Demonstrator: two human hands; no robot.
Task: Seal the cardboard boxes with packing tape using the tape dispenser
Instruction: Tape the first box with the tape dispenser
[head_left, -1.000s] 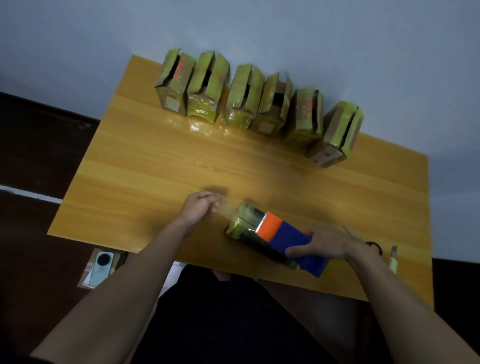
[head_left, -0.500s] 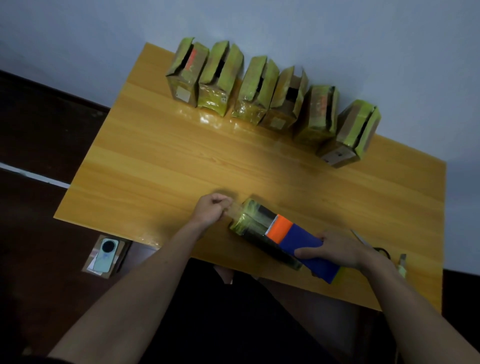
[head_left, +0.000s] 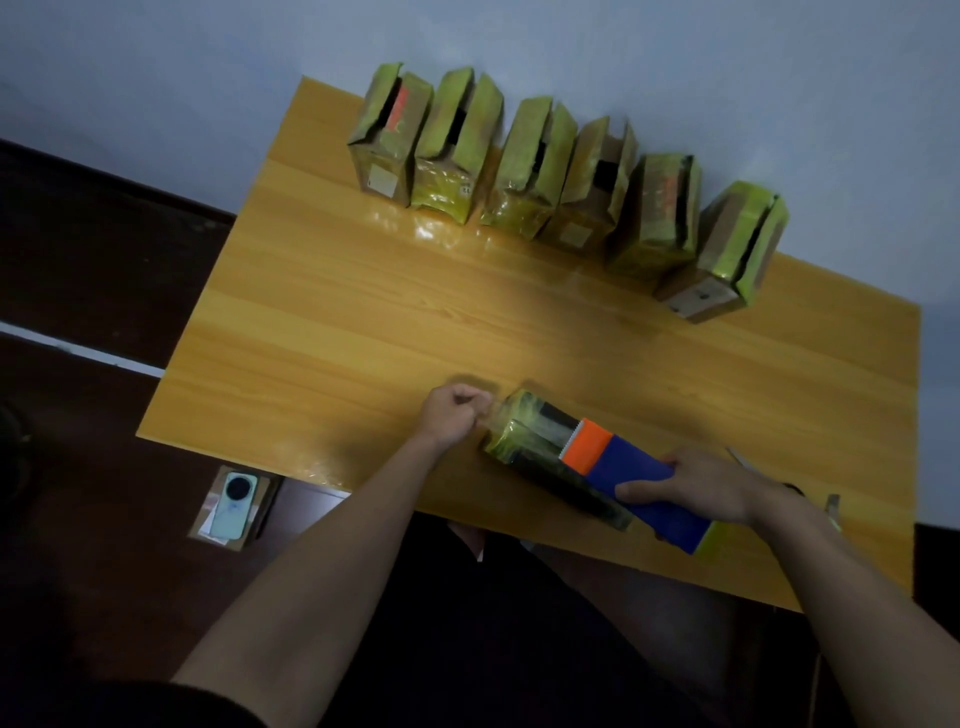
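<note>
your left hand (head_left: 453, 415) still pinches the tape end just beside the tape dispenser (head_left: 613, 467); right hand (head_left: 696, 486) grips it, strip shorter than before, no box sealed.

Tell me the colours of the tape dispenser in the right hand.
Blue body with an orange front end on the tape dispenser, seen in the head view.

Both forearms reach in from 6 o'clock. The left hand (head_left: 453, 415) is a curled fist, fingertips pinched together, pointing toward 3 o'clock. The right hand (head_left: 696, 486) lies knuckles up, fingers and thumb wrapped in a grip, aimed at 9 o'clock.
</note>
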